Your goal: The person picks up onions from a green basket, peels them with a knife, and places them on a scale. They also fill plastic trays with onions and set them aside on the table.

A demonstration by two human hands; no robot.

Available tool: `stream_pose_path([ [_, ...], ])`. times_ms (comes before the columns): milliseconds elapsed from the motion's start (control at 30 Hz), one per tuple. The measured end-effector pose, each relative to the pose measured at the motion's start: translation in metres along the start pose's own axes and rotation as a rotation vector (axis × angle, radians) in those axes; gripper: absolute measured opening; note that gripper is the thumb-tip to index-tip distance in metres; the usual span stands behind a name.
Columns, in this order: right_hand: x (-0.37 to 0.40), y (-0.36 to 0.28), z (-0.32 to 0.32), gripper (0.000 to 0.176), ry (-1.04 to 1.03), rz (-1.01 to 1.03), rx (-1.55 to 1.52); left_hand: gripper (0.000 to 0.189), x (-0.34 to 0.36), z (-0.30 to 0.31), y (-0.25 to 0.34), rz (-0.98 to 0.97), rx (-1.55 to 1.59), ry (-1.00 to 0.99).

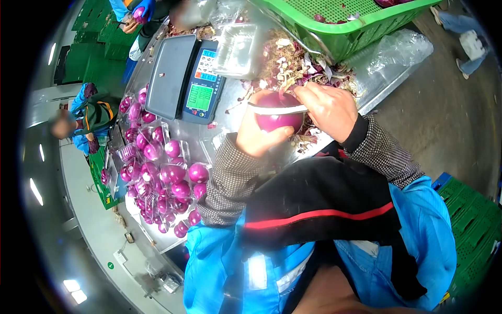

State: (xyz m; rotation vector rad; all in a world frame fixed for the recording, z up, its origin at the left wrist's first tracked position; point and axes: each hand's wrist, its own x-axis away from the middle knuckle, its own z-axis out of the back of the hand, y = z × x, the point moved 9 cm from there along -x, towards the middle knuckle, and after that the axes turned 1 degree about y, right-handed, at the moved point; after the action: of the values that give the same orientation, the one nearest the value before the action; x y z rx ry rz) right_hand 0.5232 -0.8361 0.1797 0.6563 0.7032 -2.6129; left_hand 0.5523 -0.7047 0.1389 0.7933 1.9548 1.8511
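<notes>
My left hand (254, 136) is wrapped round a large red onion (280, 123), thumb along its lower side. In my right hand (332, 111) is a knife, its pale narrow blade (277, 110) lying across the top of the onion; the grip hides the handle. My right fingers are closed at the onion's right edge. Beneath and beyond both hands lies a heap of onion skins (293, 65) and root trimmings. Left of my left hand stands a digital scale (185, 78) with a lit green display.
A clear plastic tray (235, 49) sits beside the scale. Many peeled red onions (180, 188), some in clear packs, cover the table's left part. A green crate (345, 39) rises at the far right. Two people work on the left; another person's legs (460, 29) show at upper right.
</notes>
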Motion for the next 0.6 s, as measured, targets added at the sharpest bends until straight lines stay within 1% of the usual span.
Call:
stream_pose_path([
  [67, 0.005, 0.007, -0.006, 0.021, 0.011, -0.016, -0.017, 0.074, 0.001, 0.002, -0.002, 0.029, -0.069, -0.016],
  [133, 0.015, 0.020, -0.010, 0.026, 0.046, -0.053, -0.039, 0.076, 0.002, 0.007, -0.004, -0.002, -0.053, 0.015],
  [233, 0.029, 0.034, -0.017, 0.044, -0.073, -0.151, -0.074, 0.079, 0.006, 0.006, -0.001, -0.043, -0.085, 0.049],
  [267, 0.030, 0.034, -0.017, 0.043, -0.077, -0.179, -0.086, 0.078, 0.006, 0.006, -0.001, -0.055, -0.115, 0.051],
  [300, 0.033, 0.034, -0.018, 0.041, -0.072, -0.248, -0.193, 0.078, 0.002, 0.003, 0.001, -0.077, -0.143, 0.040],
  [333, 0.033, 0.035, -0.025, 0.041, -0.052, -0.277, -0.342, 0.088, 0.001, 0.002, -0.003, -0.026, -0.132, 0.019],
  [367, 0.027, 0.022, -0.014, 0.041, 0.046, -0.151, -0.383, 0.088, 0.001, -0.002, -0.007, -0.025, -0.023, 0.058],
  [400, 0.037, 0.038, -0.038, 0.039, -0.001, -0.398, -0.645, 0.088, -0.003, -0.001, -0.011, -0.069, -0.110, 0.040],
  [433, 0.025, 0.034, -0.027, 0.042, 0.068, -0.295, -0.623, 0.089, -0.005, -0.003, -0.014, -0.077, -0.015, 0.043],
  [467, 0.022, 0.037, -0.029, 0.046, -0.032, -0.379, -0.690, 0.090, -0.008, 0.001, -0.017, -0.102, -0.110, 0.009],
  [500, 0.025, 0.036, -0.038, 0.051, -0.133, -0.470, -0.777, 0.090, -0.007, 0.006, -0.021, -0.105, -0.284, 0.010],
  [533, 0.021, 0.038, -0.036, 0.054, -0.075, -0.385, -0.714, 0.091, -0.009, -0.004, -0.014, -0.095, -0.214, 0.010],
  [567, 0.019, 0.036, -0.034, 0.057, -0.031, -0.299, -0.666, 0.090, -0.008, 0.001, -0.015, -0.219, -0.477, -0.005],
  [600, 0.017, 0.032, -0.028, 0.057, 0.003, -0.246, -0.627, 0.087, -0.005, -0.012, 0.006, -0.247, -0.611, -0.007],
])
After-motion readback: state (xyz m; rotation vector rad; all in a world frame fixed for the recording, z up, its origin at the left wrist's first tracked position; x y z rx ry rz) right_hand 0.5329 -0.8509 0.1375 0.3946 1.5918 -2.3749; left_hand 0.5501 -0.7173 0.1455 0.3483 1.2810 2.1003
